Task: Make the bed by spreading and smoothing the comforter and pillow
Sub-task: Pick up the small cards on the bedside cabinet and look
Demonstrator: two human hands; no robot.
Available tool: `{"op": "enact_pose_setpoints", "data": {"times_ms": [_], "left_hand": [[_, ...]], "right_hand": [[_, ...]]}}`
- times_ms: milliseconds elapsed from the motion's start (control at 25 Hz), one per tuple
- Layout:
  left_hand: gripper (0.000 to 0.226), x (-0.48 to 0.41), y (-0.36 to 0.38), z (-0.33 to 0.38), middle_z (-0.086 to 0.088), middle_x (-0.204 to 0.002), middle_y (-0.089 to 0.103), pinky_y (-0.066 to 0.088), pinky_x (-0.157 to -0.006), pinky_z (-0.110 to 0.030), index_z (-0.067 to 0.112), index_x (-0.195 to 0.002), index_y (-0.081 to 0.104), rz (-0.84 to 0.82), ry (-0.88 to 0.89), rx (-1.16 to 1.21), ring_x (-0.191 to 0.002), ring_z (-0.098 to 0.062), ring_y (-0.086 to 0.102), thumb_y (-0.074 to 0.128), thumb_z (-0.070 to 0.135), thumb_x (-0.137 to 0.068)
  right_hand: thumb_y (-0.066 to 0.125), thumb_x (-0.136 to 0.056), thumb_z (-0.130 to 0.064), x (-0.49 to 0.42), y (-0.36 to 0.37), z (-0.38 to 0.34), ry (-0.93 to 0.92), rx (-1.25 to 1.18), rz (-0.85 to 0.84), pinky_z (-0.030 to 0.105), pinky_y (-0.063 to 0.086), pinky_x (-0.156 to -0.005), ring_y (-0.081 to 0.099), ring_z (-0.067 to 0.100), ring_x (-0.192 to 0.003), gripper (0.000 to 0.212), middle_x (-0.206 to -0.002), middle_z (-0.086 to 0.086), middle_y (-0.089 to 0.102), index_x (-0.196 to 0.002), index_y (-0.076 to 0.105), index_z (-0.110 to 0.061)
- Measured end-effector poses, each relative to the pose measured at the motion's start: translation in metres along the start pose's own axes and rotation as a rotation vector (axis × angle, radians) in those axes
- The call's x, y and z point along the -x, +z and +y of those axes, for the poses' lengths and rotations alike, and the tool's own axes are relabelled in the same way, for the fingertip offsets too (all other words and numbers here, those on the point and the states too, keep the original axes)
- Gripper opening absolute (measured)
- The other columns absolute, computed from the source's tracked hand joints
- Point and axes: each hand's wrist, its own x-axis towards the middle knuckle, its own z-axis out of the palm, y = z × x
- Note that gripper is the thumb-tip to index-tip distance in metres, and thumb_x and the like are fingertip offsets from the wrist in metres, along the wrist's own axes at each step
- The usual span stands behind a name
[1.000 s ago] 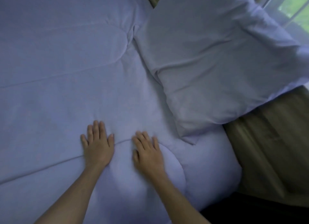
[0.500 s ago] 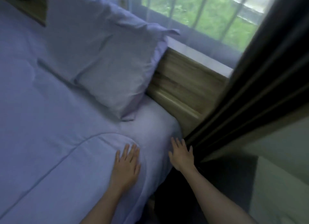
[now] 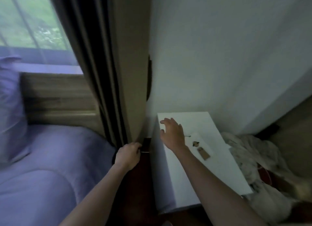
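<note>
The room has a window [image 3: 25, 23] with a long brown curtain [image 3: 118, 73] hanging beside it. The purple comforter [image 3: 50, 158] lies spread out at the left, and the pillow [image 3: 10, 107] stands by the wooden headboard [image 3: 55, 97] at the far left. The left hand [image 3: 128, 156] curls around the curtain's bottom edge. The right hand [image 3: 172, 132] is open, fingers spread, above a white table [image 3: 211, 166] with small brown tags [image 3: 203, 154].
</note>
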Motion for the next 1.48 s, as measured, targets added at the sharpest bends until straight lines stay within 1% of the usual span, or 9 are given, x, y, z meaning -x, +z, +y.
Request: {"op": "enact_pose_setpoints", "data": {"times_ms": [280, 480, 720, 880, 1040, 1160, 1280, 1360, 1480], "left_hand": [[0.039, -0.045, 0.098, 0.12, -0.003, -0.14, 0.053, 0.041, -0.106, -0.03, 0.019, -0.134, 0.053, -0.336, 0.045, 0.233, -0.126, -0.02, 0.051, 0.042, 0.018, -0.097], [0.047, -0.069, 0.167, 0.179, -0.005, -0.148, 0.043, 0.036, -0.11, -0.029, 0.014, -0.143, 0.039, -0.425, -0.21, 0.462, -0.132, -0.021, 0.045, 0.047, 0.017, -0.097], [0.071, -0.095, 0.223, 0.216, -0.009, -0.156, 0.028, 0.028, -0.115, -0.048, 0.014, -0.151, 0.013, -0.43, -0.404, 0.375, -0.143, -0.03, 0.027, 0.049, 0.036, -0.094], [0.07, -0.11, 0.23, 0.241, -0.013, -0.137, 0.051, 0.045, -0.102, -0.043, 0.015, -0.15, 0.017, -0.291, -0.624, 0.62, -0.122, -0.032, 0.052, 0.054, 0.03, -0.092], [0.059, -0.128, 0.225, 0.248, -0.003, -0.124, 0.054, 0.041, -0.086, -0.031, 0.01, -0.142, 0.032, -0.129, -0.927, 0.977, -0.104, -0.023, 0.051, 0.057, 0.03, -0.092], [0.042, -0.142, 0.217, 0.247, -0.012, -0.129, 0.056, 0.046, -0.084, -0.034, 0.004, -0.131, 0.044, -0.049, -0.901, 1.04, -0.103, -0.025, 0.054, 0.053, 0.024, -0.095], [0.022, -0.161, 0.17, 0.254, -0.006, -0.112, 0.055, 0.053, -0.07, -0.037, 0.016, -0.12, 0.041, 0.028, -0.828, 1.252, -0.094, -0.023, 0.055, 0.042, 0.024, -0.1], [0.022, -0.178, 0.121, 0.26, -0.002, -0.108, 0.052, 0.05, -0.06, -0.031, 0.021, -0.121, 0.04, 0.06, -0.718, 1.327, -0.095, -0.022, 0.054, 0.036, 0.03, -0.102], [0.03, -0.2, 0.038, 0.27, -0.004, -0.112, 0.054, 0.051, -0.063, -0.03, 0.018, -0.128, 0.041, 0.142, -0.505, 1.346, -0.088, -0.018, 0.056, 0.035, 0.031, -0.102]], "right_hand": [[0.051, -0.091, -0.023, 0.012, -0.016, 0.192, 0.439, -0.134, -0.122, 0.04, 0.038, -0.106, 0.048, 0.024, -0.126, 0.039, -0.136, 0.005, 0.052, -0.13, 0.052, -0.02], [0.056, -0.087, -0.033, 0.003, 0.01, 0.288, 0.553, -0.317, -0.314, 0.038, 0.041, -0.102, 0.048, 0.03, -0.126, 0.048, -0.139, 0.011, 0.047, -0.13, 0.05, -0.013], [0.047, -0.094, -0.023, -0.019, 0.036, 0.341, 0.558, -0.345, -0.467, 0.036, 0.032, -0.108, 0.037, 0.031, -0.137, 0.061, -0.151, 0.013, 0.037, -0.148, 0.024, -0.008], [0.05, -0.09, -0.027, -0.021, 0.048, 0.345, 0.551, -0.356, -0.396, 0.034, 0.04, -0.093, 0.053, 0.033, -0.119, 0.047, -0.13, 0.016, 0.056, -0.132, 0.044, -0.006], [0.054, -0.083, -0.016, -0.028, 0.047, 0.348, 0.655, -0.453, -0.292, 0.034, 0.044, -0.09, 0.057, 0.033, -0.112, 0.045, -0.121, 0.015, 0.062, -0.127, 0.055, -0.003], [0.056, -0.081, -0.005, -0.033, 0.033, 0.336, 0.625, -0.61, -0.235, 0.035, 0.051, -0.086, 0.064, 0.029, -0.102, 0.038, -0.108, 0.011, 0.069, -0.118, 0.063, -0.008], [0.064, -0.081, -0.005, -0.053, -0.006, 0.315, 0.562, -0.774, -0.154, 0.039, 0.055, -0.085, 0.067, 0.026, -0.094, 0.03, -0.097, 0.004, 0.07, -0.108, 0.066, -0.018], [0.07, -0.08, -0.007, -0.075, -0.046, 0.296, 0.476, -0.789, -0.097, 0.03, 0.053, -0.076, 0.065, 0.021, -0.087, 0.029, -0.09, -0.002, 0.066, -0.103, 0.063, -0.022], [0.073, -0.079, -0.007, -0.107, -0.118, 0.252, 0.274, -0.751, 0.012, 0.02, 0.049, -0.07, 0.062, 0.017, -0.084, 0.032, -0.089, -0.005, 0.063, -0.105, 0.062, -0.022]]}}
